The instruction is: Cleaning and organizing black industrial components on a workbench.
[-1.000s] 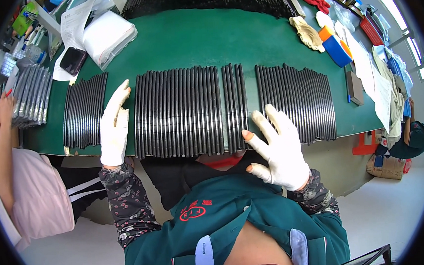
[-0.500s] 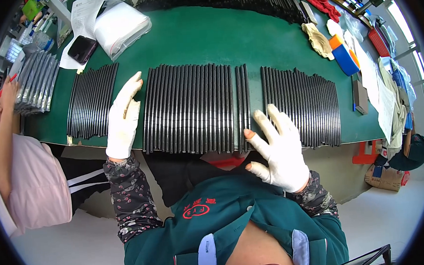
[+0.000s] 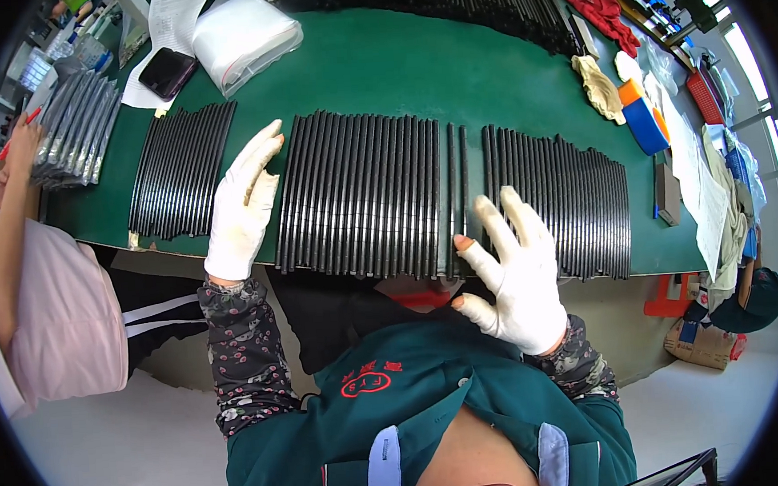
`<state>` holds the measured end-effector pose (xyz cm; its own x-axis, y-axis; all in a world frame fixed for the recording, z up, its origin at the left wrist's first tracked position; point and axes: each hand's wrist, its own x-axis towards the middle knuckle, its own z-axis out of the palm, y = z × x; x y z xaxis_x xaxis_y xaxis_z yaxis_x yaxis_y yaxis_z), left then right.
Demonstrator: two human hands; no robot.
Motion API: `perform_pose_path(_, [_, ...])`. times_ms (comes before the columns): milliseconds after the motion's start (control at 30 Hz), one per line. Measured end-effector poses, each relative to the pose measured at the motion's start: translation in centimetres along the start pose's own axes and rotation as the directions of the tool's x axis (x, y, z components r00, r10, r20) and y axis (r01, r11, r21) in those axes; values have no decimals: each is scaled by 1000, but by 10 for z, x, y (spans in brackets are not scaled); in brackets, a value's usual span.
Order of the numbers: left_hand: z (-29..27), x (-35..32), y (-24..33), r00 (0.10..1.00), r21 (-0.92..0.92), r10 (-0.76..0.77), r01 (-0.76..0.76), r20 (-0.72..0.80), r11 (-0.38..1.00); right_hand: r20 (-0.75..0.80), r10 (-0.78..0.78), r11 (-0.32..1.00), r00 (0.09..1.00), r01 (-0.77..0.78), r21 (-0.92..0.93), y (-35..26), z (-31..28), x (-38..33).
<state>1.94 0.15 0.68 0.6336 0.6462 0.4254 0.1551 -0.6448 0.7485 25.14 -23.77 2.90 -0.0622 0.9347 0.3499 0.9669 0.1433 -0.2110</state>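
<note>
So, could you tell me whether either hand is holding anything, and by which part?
Nothing is held: the left hand lies flat against the middle row of black strips, the right hand spread open.

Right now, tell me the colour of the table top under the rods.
Dark green table top, seen in the head view; the rods are black.

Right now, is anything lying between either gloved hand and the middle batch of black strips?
Nothing visible. The left hand lies flat against the middle batch's left edge; the right hand rests spread at its right near corner.

Bare green table (image 3: pixel 396 73) lies open beyond the middle batch of black strips (image 3: pixel 359 196) — narrow gaps part it from the left batch (image 3: pixel 180 171) and right batch (image 3: pixel 565 201).
</note>
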Motion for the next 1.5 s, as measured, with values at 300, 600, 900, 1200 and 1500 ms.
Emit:
perform_pose_path(300, [1,-1,-2,999,76,44,-44,-6,996,122,-38,999,992,37,12,-9,5,12])
perform_pose_path(600, [1,0,0,998,95,68,-66,-18,993,120,-58,998,991,54,39,-19,5,21])
perform_pose_path(900, [1,1,5,997,83,62,-59,-35,995,37,-63,998,997,62,20,-19,4,23])
perform_pose_path(1200, [1,-2,3,996,148,88,-84,-22,985,81,-111,994,990,112,0,-23,10,29])
perform_pose_path(1500, [1,-2,4,997,151,82,-78,-15,985,111,-129,992,985,127,24,-34,15,41])
